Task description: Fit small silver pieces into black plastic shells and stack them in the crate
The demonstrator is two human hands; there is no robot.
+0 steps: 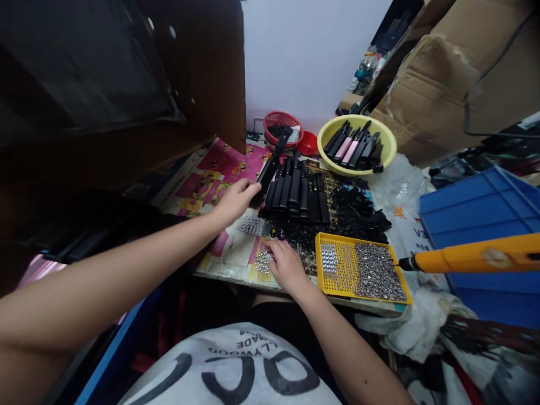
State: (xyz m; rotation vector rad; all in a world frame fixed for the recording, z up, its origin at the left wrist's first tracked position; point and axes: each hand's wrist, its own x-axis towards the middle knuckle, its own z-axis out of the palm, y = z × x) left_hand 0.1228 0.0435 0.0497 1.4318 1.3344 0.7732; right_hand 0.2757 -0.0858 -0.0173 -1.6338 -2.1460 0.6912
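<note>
Nearest the torso, on the tabletop (221,274), the right hand (287,265) lies curled over loose silver studs (264,262), grip indeterminate, just beside a yellow perforated tray (363,238). The left hand (236,201) closes its fingers (247,188) around a long black casing (270,167), adjoining ranked black casings (295,191); a yellow basin (356,119) stands beyond.
</note>
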